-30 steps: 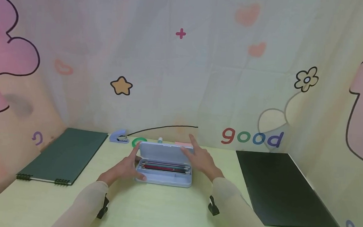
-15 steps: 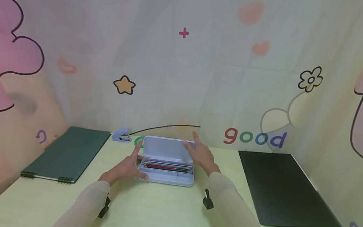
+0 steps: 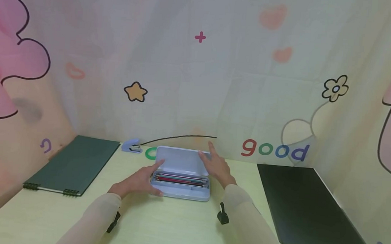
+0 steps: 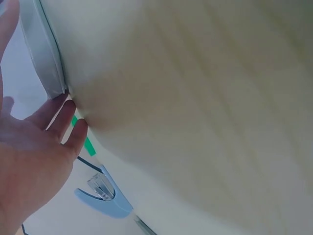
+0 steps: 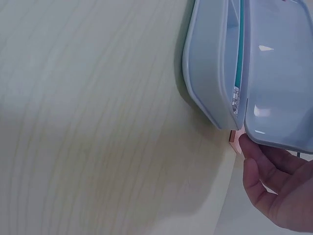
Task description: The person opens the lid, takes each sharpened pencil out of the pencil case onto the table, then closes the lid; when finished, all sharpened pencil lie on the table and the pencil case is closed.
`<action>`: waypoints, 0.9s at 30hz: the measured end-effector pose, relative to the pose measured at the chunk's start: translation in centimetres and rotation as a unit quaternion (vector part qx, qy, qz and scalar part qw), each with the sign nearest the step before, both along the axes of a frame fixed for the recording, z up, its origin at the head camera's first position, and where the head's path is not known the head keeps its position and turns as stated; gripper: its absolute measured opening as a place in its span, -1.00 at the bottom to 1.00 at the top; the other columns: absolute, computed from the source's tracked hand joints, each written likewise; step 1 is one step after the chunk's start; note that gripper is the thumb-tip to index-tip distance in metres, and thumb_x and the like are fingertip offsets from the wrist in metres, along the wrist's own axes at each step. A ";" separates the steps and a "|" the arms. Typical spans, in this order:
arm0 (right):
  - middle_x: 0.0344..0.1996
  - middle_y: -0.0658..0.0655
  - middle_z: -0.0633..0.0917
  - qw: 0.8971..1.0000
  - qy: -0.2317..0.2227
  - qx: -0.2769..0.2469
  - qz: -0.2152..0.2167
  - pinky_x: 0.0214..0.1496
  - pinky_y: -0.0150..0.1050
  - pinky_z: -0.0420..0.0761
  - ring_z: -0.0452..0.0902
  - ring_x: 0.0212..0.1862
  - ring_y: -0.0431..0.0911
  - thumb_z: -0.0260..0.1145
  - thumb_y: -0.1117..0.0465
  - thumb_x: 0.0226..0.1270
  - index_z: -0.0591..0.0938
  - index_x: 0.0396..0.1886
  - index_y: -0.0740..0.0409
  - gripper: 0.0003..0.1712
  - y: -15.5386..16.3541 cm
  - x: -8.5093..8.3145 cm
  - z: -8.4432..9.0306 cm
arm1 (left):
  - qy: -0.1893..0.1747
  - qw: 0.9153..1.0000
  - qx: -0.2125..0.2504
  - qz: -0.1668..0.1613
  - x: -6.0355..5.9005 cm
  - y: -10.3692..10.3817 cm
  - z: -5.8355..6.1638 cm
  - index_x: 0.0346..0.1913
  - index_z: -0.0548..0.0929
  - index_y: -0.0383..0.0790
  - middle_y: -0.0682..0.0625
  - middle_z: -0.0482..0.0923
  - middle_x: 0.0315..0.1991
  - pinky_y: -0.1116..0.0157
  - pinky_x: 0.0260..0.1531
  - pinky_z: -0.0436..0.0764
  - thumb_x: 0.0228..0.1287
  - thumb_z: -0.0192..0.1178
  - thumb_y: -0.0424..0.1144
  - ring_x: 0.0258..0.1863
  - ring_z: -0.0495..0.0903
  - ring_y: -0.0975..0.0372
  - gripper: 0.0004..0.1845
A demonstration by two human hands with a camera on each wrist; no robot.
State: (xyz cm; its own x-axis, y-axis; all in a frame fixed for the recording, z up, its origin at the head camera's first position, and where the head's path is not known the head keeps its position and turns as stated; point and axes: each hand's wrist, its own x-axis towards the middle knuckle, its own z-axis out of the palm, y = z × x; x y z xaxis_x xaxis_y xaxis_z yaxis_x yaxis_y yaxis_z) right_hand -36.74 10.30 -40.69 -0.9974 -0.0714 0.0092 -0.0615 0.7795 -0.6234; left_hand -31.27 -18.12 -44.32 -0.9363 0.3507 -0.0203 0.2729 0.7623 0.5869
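- Pale wooden desk [image 3: 174,226] sits in front of a cream cloth backdrop [image 3: 198,80] printed with a star, hearts, a flower and the word "good".
- At the far left lies a dark green spiral notebook [image 3: 76,164], flat on the desk.
- Just right of it, against the backdrop, stand a small blue stapler [image 3: 131,147] and a green tape ring [image 3: 151,153], partly hidden behind the case lid.
- The left hand [image 3: 140,180] lies flat beside the left end of the pencil case [image 3: 181,185], fingers straight and relaxed, their tips touching that end; it grasps nothing.
- The pencil case sits at the middle of the desk between both hands, its lid [image 3: 180,160] raised upright at the back, coloured pencils [image 3: 181,180] lying lengthwise in the tray.
- The right hand [image 3: 214,166] rests against the right end of the raised lid, fingers extended along it and not curled round anything.
- At the far right lies a black folder [image 3: 305,203], flat, well apart from the case.
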 end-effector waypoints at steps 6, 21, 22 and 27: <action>0.49 0.23 0.34 1.000 0.009 0.016 0.012 0.33 0.34 0.34 0.34 0.39 0.38 -0.10 -0.42 0.45 -0.10 0.64 -0.24 -0.09 0.4 0.1 0.0 | 0.020 0.998 -0.066 0.003 0.0 0.4 -0.1 0.58 0.12 0.00 -0.27 0.33 0.37 -0.15 0.30 0.38 -0.11 0.54 0.23 0.24 0.33 -0.07 0.21; -0.27 0.17 0.65 0.992 0.105 0.064 0.002 -0.37 -0.16 0.42 0.50 -0.32 0.03 -0.02 -0.29 0.51 0.00 0.63 -0.13 -0.16 1.3 0.9 0.5 | 0.017 0.994 -0.105 0.015 0.1 1.0 0.1 0.52 0.29 0.03 -0.19 0.35 0.27 -0.08 0.22 0.37 -0.16 0.52 0.31 0.15 0.34 -0.01 0.13; -0.28 0.16 0.64 0.990 0.125 0.061 0.001 -0.33 -0.17 0.45 0.50 -0.30 0.00 0.01 -0.26 0.51 0.02 0.62 -0.10 -0.17 1.3 1.0 0.5 | 0.014 0.994 -0.107 0.016 0.1 1.0 0.1 0.52 0.29 0.03 -0.19 0.35 0.27 -0.08 0.22 0.37 -0.17 0.52 0.31 0.15 0.34 -0.02 0.13; -0.13 0.18 0.60 0.972 0.226 0.061 0.008 -0.22 -0.12 0.53 0.49 -0.17 0.02 0.20 -0.15 0.44 0.15 0.57 0.01 -0.16 0.8 1.9 0.4 | 0.007 0.994 -0.112 0.016 -0.1 1.0 0.3 0.51 0.30 0.05 -0.20 0.35 0.28 -0.07 0.21 0.37 -0.18 0.53 0.29 0.17 0.34 -0.03 0.12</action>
